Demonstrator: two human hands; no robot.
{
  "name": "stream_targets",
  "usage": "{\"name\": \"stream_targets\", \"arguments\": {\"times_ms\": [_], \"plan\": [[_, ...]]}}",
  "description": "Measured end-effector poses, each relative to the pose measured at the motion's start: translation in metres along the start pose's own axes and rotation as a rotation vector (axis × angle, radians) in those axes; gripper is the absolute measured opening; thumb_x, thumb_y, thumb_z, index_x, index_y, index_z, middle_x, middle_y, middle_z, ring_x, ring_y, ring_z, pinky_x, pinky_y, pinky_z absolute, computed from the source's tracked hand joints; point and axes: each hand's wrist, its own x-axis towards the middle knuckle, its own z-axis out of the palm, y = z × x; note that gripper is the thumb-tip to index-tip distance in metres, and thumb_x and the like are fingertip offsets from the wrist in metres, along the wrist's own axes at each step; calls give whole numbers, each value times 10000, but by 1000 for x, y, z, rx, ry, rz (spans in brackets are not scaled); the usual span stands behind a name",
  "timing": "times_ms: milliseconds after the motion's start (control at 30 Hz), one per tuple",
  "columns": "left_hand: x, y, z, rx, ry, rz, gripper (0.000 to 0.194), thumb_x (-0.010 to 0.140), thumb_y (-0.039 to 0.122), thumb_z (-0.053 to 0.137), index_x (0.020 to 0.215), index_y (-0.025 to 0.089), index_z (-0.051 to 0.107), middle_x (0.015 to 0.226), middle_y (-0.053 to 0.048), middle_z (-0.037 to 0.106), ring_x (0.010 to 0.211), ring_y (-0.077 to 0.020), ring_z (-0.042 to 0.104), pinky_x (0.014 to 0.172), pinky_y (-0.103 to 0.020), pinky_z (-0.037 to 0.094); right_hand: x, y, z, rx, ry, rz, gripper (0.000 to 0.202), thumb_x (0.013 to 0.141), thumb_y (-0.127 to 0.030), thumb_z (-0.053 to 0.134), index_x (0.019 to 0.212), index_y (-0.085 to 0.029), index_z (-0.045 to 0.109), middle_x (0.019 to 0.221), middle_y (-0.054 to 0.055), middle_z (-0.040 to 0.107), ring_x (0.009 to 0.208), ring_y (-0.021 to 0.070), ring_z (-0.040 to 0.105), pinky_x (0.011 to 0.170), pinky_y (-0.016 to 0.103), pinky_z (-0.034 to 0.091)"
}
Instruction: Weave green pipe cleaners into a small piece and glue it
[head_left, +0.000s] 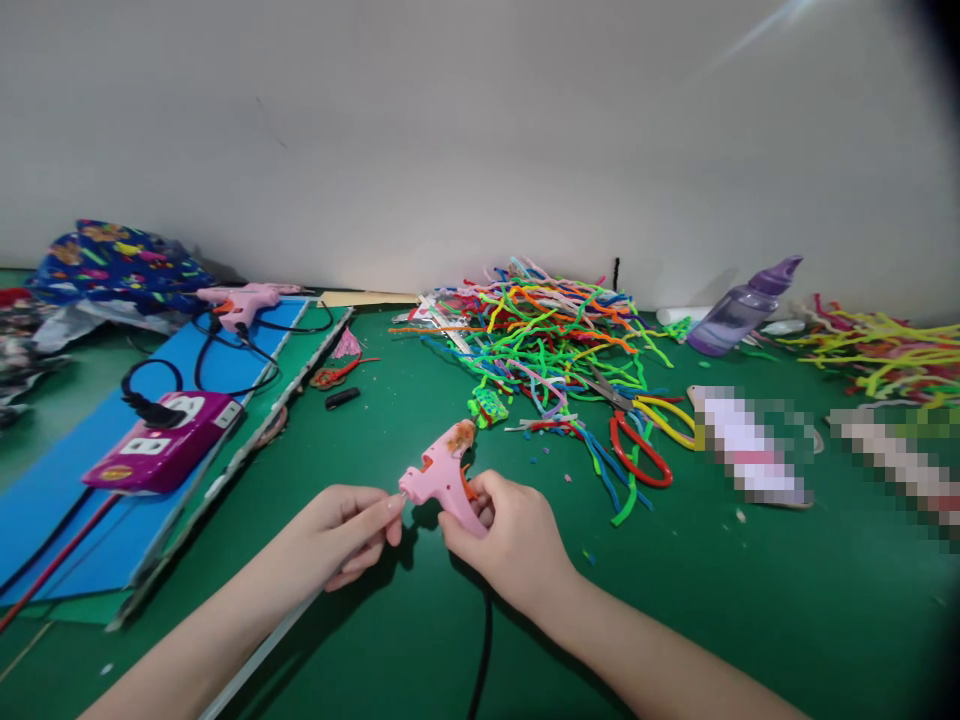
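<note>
My right hand (517, 530) is wrapped round the handle of a pink hot glue gun (442, 470), whose nozzle end, stained brown, tilts up and away. An orange trigger shows beside my fingers. My left hand (356, 530) pinches a long translucent glue stick (270, 640) at the rear opening of the gun. The stick runs back under my left forearm toward the bottom edge. From the gun's handle a black cord (484, 650) drops toward me. Just beyond the nozzle lies a small green and blue bundle (489, 406).
On the green table (360, 450), a heap of coloured pipe cleaners (540, 320) lies by the wall. Scissors (637, 430) with red and yellow handles and a purple bottle (742, 305) are right. Leftward are a purple power strip (169, 445) and another pink glue gun (240, 300) on blue board (67, 500).
</note>
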Motion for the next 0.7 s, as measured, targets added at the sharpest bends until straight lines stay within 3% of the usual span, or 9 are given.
{"name": "stream_targets", "arguments": {"times_ms": [333,600,700], "plan": [[-3,7,-2,116,46,21,497,805,621,447,696,144,536,410,93,323,345,-42,274,358,-175,217,1,-3,-9,192,-44,49,347,664,-400,681,912,-206,536,816,15,651,662,154,572,582,259,398],[1,4,-6,82,106,46,511,802,635,439,724,141,550,424,82,353,351,-54,318,366,-186,212,6,2,-5,781,-235,138,420,680,-275,681,1034,-214,462,753,-19,604,554,93,524,534,230,404],[-1,6,-7,60,116,61,515,812,627,434,743,133,560,437,73,378,364,-59,336,387,-195,216,4,3,-3,872,-266,168,472,687,-268,686,1082,-224,433,669,-47,578,503,85,502,507,227,390]]}}
